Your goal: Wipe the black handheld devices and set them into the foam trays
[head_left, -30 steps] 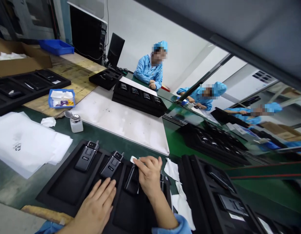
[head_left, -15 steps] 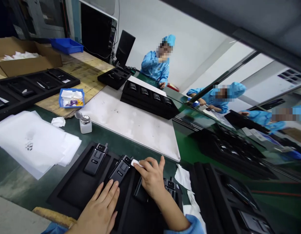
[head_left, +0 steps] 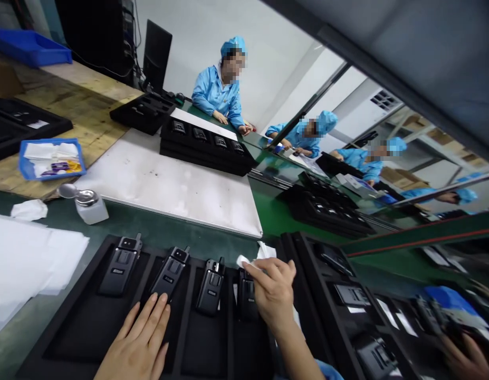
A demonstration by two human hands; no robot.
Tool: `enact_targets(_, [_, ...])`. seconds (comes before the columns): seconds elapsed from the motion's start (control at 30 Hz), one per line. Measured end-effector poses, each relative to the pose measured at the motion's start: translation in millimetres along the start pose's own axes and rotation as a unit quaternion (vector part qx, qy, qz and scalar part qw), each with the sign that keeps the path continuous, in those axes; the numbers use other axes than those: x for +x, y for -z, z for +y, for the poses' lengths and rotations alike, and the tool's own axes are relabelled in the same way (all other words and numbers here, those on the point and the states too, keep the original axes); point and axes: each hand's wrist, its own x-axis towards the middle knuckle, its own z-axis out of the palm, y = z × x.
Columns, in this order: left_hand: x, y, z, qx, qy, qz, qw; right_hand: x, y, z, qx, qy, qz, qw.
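Green bench (head_left: 157, 224) carries black foam tray (head_left: 82, 327), white board (head_left: 197, 198) behind it, open-lidded bottle (head_left: 93, 209), crumpled tissue (head_left: 29, 210), white sheets (head_left: 30, 258) at left.

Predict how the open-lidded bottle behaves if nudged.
The bottle probably slides before tipping: it looks squat and broad-based. It likely won't roll far, given its boxy sides. Knocked over, it might leak any contents, since the lid stands open; fill level isn't clear.

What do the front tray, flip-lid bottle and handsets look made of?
Tray: probably foam, matte black with cut-out pockets.
Bottle: likely plastic, milky white and smooth.
Its lid: apparently metal, shiny silver with highlights.
Handsets: probably plastic, dark with a soft sheen; coated metal is possible.
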Motion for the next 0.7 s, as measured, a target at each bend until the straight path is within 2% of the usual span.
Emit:
enact_targets(0.1, [0, -1.8, -1, -0.001, -0.009, -0.005, 1.0, -31, 15, 17, -0.003, -0.059, 0.001, 0.998])
enact_targets(0.2, [1, -1.3, -1, -0.001, -0.021, -0.003, 1.0, -55, 14, 18, 0.012, -0.078, -0.009, 0.997])
enact_targets(0.27, [1, -0.5, -1, 0.0, -0.023, -0.009, 1.0, -62, 10, 15, 0.021, -0.084, -0.012, 0.996])
enact_targets(0.47, [2, 1.5, 0, -0.001, -0.013, -0.029, 0.999, -50, -2, 7, 0.067, -0.068, -0.025, 0.995])
enact_targets(0.6, [7, 4.6, 5, -0.02, 0.02, -0.007, 1.0, -41, -3, 7, 0.097, -0.028, -0.049, 0.994])
enact_targets(0.7, [10, 9.2, 8, -0.003, 0.013, -0.019, 1.0, -28, -2, 9, 0.122, 0.009, -0.069, 0.99])
